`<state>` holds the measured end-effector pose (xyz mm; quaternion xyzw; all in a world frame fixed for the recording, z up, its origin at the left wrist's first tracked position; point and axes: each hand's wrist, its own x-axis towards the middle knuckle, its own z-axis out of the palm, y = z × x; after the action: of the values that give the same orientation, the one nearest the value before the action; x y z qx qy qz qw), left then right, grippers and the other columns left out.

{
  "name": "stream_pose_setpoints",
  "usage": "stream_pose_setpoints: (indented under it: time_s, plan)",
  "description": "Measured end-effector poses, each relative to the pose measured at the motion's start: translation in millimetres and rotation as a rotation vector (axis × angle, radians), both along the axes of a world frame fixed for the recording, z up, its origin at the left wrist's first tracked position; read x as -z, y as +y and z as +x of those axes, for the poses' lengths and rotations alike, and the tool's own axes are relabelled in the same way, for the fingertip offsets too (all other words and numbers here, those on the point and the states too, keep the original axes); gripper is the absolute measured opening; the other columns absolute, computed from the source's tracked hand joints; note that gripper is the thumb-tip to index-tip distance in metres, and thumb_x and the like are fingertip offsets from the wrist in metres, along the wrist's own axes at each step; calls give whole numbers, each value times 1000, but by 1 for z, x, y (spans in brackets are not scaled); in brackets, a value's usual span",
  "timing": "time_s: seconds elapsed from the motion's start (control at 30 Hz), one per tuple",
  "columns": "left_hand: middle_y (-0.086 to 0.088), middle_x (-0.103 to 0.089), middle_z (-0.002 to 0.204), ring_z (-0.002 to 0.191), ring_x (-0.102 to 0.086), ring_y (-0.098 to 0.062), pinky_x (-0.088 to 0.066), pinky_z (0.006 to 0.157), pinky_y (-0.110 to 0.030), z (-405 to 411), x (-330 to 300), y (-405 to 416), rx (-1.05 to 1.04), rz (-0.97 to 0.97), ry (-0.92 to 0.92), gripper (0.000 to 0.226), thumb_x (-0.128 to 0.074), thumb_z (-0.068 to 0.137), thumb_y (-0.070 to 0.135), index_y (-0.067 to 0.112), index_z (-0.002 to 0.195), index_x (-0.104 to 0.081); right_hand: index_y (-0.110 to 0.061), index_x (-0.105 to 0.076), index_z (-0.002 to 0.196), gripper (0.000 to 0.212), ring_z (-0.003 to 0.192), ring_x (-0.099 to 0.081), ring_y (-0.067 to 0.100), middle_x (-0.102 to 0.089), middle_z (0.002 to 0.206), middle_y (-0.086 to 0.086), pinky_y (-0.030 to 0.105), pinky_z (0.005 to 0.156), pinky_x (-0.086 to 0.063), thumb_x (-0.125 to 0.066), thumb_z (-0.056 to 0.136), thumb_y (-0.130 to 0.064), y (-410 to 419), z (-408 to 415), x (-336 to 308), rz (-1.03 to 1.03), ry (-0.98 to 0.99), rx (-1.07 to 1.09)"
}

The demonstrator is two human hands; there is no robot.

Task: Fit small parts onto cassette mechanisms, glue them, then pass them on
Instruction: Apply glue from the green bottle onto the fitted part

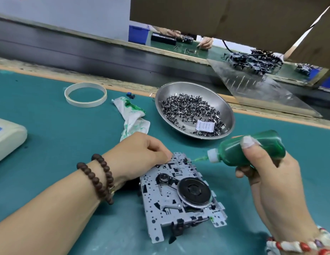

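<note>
You were at the gluing step. The cassette mechanism [180, 196] lay flat on the green mat [59, 129], in front of you and between your two hands. Your left hand [142, 153] rested on its far left corner with the fingers curled down onto the metal edge, so it held the plate in place; I cannot tell if the fingertips pinched a small part there, because the hand covered them. Your right hand [267, 172] gripped the green glue bottle [252, 148], with the thumb pressed on its side and the other fingers wrapped around from below. The bottle was tilted with its thin nozzle [199, 159] pointing left, and the tip was at the far edge of the mechanism, just beside your left fingers.

One green spot of glue [211, 218] already showed on the near right corner of the plate. The metal bowl [194, 110] with small parts stood behind the mechanism, near but apart from it, and a stained cloth [132, 116] lay to its left.

I think the next move called for a gentle squeeze, only one small drop, and a steady nozzle. After that, the bottle had to go down before you passed the mechanism on.
</note>
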<state>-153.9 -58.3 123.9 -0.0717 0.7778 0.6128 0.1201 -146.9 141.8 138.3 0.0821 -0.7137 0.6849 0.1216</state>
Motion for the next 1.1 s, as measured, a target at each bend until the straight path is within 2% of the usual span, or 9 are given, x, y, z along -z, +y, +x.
stream_pose_setpoints:
  time_s: [0.2,0.37,0.5,0.7,0.87,0.93,1.03,1.1]
  plan:
    - [8,-71,68,62,-61,-2,-50,68,-16,1,-1,0,-1,-9,-2,17,-66,82,12,16,67,-71,-23,-71,76,51,62,-62,9,-71,71,-1,15,47,-45,-74,52,-67,0,0,1,13,-5,1]
    - [7,-69,64,56,-59,-2,-50,64,-16,1,-2,1,5,2,-5,16,-65,82,10,13,68,-72,-20,-69,76,51,62,-62,9,-71,72,-1,16,47,-45,-74,54,-65,0,-1,2,3,-7,-5]
    - [2,-72,70,62,-61,-7,-51,68,-20,2,-2,1,5,-7,-8,15,-66,82,11,14,68,-72,-16,-66,78,53,62,-62,8,-71,72,-1,15,47,-45,-74,54,-63,0,-1,3,2,-3,-3]
    - [10,-70,63,55,-59,3,-48,60,-11,2,-1,1,3,-10,4,18,-66,82,11,16,66,-71,-17,-66,79,50,63,-63,10,-71,73,0,16,47,-45,-73,56,-62,1,-1,3,10,8,0]
    - [6,-71,67,57,-60,-2,-48,63,-15,1,-1,1,-2,-12,5,18,-66,82,12,16,65,-71,-24,-70,76,40,62,-63,8,-70,72,-3,16,47,-45,-73,57,-60,1,-1,3,-2,12,-13]
    - [7,-70,66,57,-59,-1,-47,63,-17,1,-1,1,-3,-5,6,18,-66,82,11,16,65,-71,-24,-70,76,35,61,-63,8,-70,71,-3,16,46,-45,-75,59,-54,1,-1,4,-2,17,-13]
    - [7,-70,66,57,-59,-2,-47,64,-18,2,-1,1,-3,-2,8,18,-66,82,11,15,65,-71,-21,-68,73,17,60,-63,8,-70,69,-3,16,46,-45,-77,69,-35,2,-1,4,-14,10,-8]
    - [8,-71,67,58,-60,-1,-46,64,-17,2,-1,1,-4,-6,10,17,-66,81,12,15,65,-71,-20,-66,74,15,59,-62,8,-70,69,-2,16,46,-44,-76,71,-31,2,-1,4,-14,19,-1]
